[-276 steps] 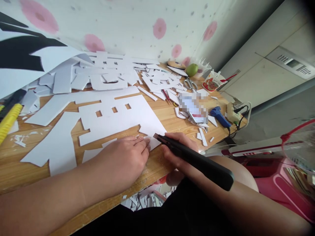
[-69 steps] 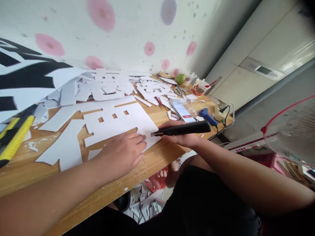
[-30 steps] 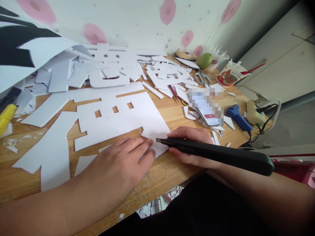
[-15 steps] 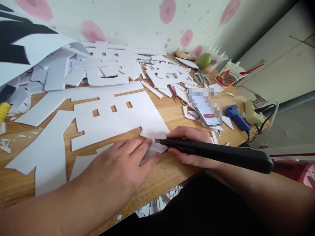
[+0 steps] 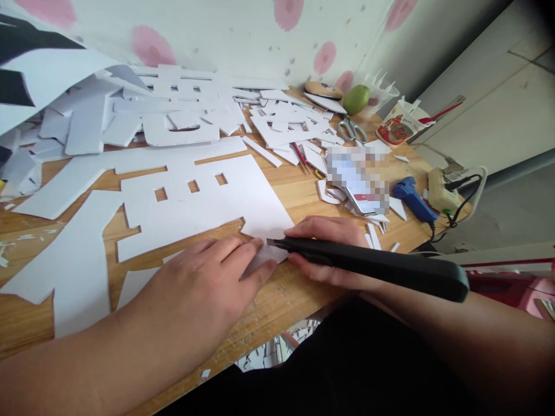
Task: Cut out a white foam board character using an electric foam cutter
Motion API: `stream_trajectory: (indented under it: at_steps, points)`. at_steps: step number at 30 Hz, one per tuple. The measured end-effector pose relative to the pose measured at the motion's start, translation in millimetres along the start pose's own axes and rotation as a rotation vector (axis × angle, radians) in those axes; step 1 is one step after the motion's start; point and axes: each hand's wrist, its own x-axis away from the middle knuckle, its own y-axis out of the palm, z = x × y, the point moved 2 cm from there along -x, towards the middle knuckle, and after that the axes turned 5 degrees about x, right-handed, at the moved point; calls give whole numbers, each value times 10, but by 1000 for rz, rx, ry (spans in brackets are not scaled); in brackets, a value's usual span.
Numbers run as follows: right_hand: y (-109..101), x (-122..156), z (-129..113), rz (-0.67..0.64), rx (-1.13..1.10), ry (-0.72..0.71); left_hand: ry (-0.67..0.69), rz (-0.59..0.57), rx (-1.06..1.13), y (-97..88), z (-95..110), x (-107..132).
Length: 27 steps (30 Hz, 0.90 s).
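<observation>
A black utility knife is gripped in my right hand, its short blade pointing left at the corner of a white foam board sheet. That sheet has square holes and notched edges. My left hand lies with its fingers stretched out, pressing on the sheet's near edge beside the blade tip. The thumb and forefinger are apart, and the hand hides part of the sheet. Left of it lies another cut white board piece.
White offcuts pile up along the wall. Grey scissors, a phone, a blue glue gun, a power strip, a paper tub and a green fruit stand at the right. The wooden table's front edge runs near me.
The whole scene has shifted slightly left and up as the camera turned. Both hands keep nearly the same places on the board, with the knife still at its corner.
</observation>
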Motion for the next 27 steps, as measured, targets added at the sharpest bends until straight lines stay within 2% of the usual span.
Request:
stream_trajectory:
  at_steps: [9, 22, 27]
  points:
    - [-112, 85, 55, -89, 42, -12, -11, -10, 38, 74, 12, 53]
    - [-230, 183, 126, -127, 23, -68, 17, 5, -27, 7, 5, 30]
    - [-214, 191, 106, -93, 29, -133, 15, 53, -38, 23, 13, 44]
